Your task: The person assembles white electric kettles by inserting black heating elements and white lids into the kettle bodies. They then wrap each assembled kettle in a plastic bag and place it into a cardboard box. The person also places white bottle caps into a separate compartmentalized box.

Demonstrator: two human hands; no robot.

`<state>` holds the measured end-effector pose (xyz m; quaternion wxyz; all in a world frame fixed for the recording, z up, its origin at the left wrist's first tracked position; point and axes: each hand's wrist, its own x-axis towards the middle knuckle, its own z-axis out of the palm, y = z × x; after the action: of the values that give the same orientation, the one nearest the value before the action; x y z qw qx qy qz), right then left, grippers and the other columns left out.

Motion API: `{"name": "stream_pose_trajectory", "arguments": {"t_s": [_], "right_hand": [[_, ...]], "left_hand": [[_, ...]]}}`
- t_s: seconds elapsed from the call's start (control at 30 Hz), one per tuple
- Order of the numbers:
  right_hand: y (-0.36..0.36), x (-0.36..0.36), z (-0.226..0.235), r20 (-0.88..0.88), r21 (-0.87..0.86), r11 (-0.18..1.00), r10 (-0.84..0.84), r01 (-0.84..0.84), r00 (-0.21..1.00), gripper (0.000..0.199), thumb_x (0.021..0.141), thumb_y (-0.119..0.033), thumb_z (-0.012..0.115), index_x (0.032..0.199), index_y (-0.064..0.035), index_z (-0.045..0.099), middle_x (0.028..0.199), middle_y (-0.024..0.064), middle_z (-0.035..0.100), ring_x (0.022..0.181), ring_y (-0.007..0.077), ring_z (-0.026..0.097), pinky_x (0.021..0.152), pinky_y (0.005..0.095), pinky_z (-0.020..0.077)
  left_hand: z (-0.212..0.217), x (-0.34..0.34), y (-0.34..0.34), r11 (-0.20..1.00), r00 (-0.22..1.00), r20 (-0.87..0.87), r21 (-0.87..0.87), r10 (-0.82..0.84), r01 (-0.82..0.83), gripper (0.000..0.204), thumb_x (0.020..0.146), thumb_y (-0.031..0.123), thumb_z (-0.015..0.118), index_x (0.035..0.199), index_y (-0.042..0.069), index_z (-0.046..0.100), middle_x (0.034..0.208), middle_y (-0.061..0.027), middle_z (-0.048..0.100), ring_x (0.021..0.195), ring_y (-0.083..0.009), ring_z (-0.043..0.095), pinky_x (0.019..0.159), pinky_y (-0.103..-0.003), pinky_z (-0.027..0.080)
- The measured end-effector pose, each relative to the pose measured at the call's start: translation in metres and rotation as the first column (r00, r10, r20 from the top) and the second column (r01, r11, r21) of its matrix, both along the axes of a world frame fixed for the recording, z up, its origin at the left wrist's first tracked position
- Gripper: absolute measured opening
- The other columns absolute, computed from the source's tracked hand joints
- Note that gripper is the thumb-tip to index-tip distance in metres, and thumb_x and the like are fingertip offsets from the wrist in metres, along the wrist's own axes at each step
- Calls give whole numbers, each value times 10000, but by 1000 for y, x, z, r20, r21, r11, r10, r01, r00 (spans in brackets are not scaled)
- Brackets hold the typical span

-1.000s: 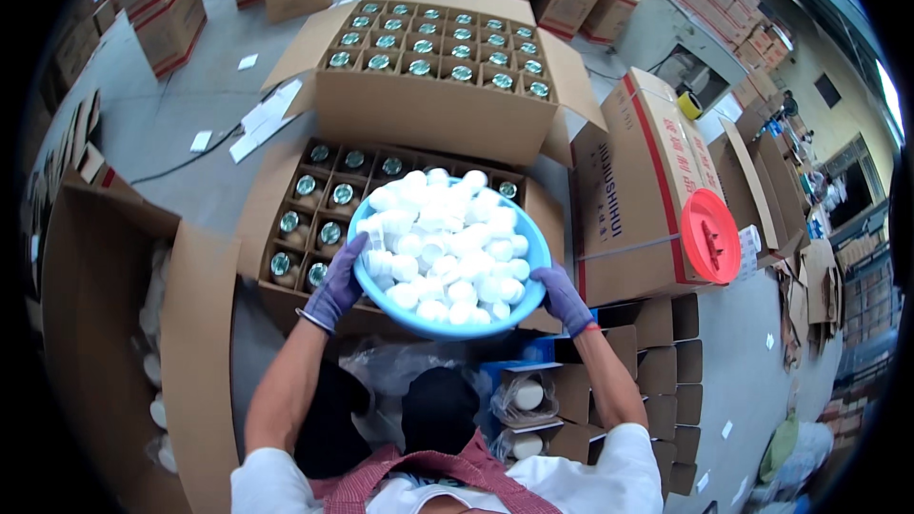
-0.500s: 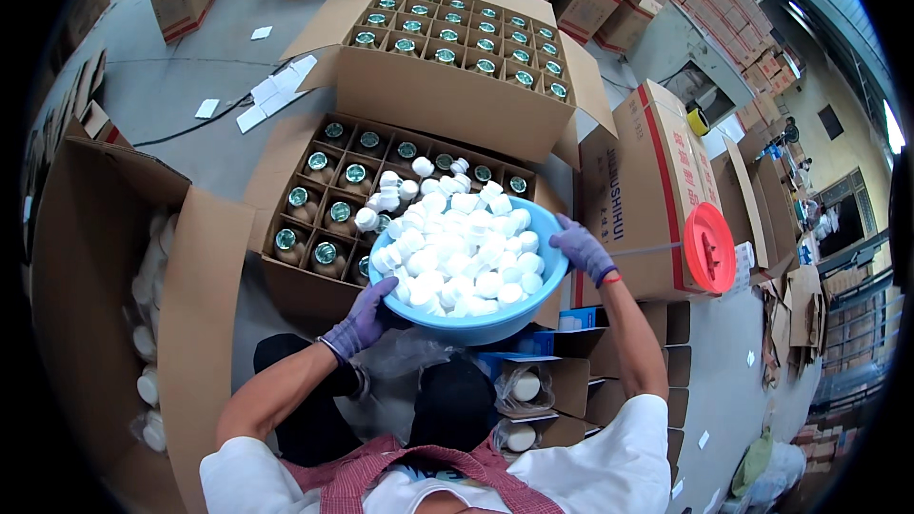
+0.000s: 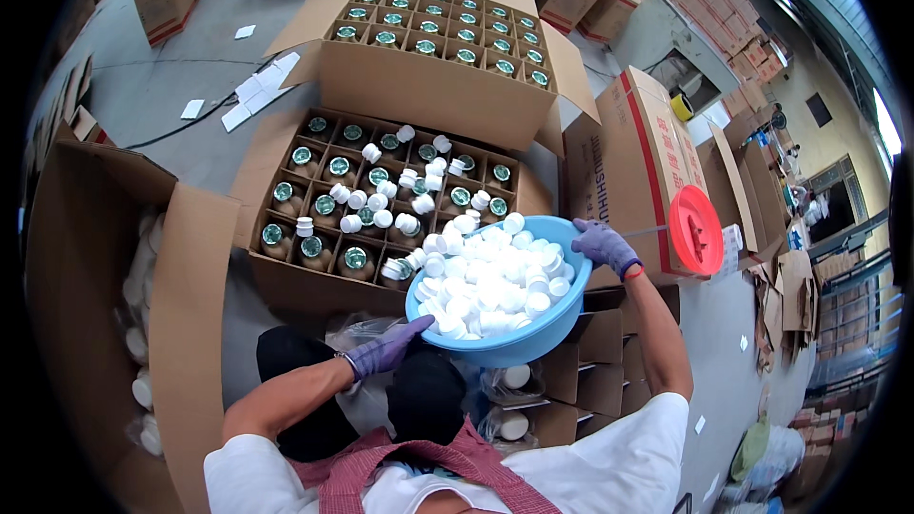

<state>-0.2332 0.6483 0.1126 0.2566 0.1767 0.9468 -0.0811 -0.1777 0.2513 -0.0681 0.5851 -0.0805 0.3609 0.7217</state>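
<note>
Clock directions are taken from the basin. Nearest, at seven o'clock, is a red-checked cloth apron (image 3: 345, 485). The purple-gloved left hand (image 3: 388, 350) clasps the rim of a light-blue round plastic basin (image 3: 509, 354) at eight o'clock, its fingers partly hidden; the purple-gloved right hand (image 3: 605, 246) is clamped on the rim at two. Heaped with small white plastic caps (image 3: 500, 276), the basin tilts toward ten o'clock. There, just beyond it, an open brown cardboard carton with dividers (image 3: 314, 287) holds green-topped bottles (image 3: 355, 258), with loose caps scattered over tops and dividers. Near nine o'clock stands a tall open brown cardboard box (image 3: 195, 352) with white items inside. At one o'clock is a closed, red-striped brown cardboard box (image 3: 602, 157); a round red plastic dish (image 3: 693, 228) sits against it. Farther, between eleven and twelve, a second open divided carton (image 3: 433, 100) holds more green-topped bottles.
</note>
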Motion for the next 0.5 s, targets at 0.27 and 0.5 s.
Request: {"name": "stream_pose_trajectory", "arguments": {"t_s": [0.27, 0.5], "right_hand": [[37, 44, -24, -280, -185, 982, -86, 34, 956, 771, 799, -203, 603, 1504, -49, 331, 1239, 295, 605, 1142, 396, 610, 993, 425, 484], [54, 54, -88, -579, -705, 705, -510, -77, 636, 759, 809, -48, 590, 1511, 3, 305, 1423, 216, 493, 1270, 274, 518, 1070, 362, 410]], "left_hand": [[-32, 4, 10, 993, 943, -321, -103, -93, 63, 570, 947, 390, 633, 1349, -3, 544, 1241, -71, 638, 1080, -145, 599, 976, -281, 463], [47, -74, 17, 980, 907, -402, -89, 129, -179, 480, 946, 259, 645, 1353, 41, 516, 1213, -54, 628, 1035, -159, 635, 909, -332, 541]]}}
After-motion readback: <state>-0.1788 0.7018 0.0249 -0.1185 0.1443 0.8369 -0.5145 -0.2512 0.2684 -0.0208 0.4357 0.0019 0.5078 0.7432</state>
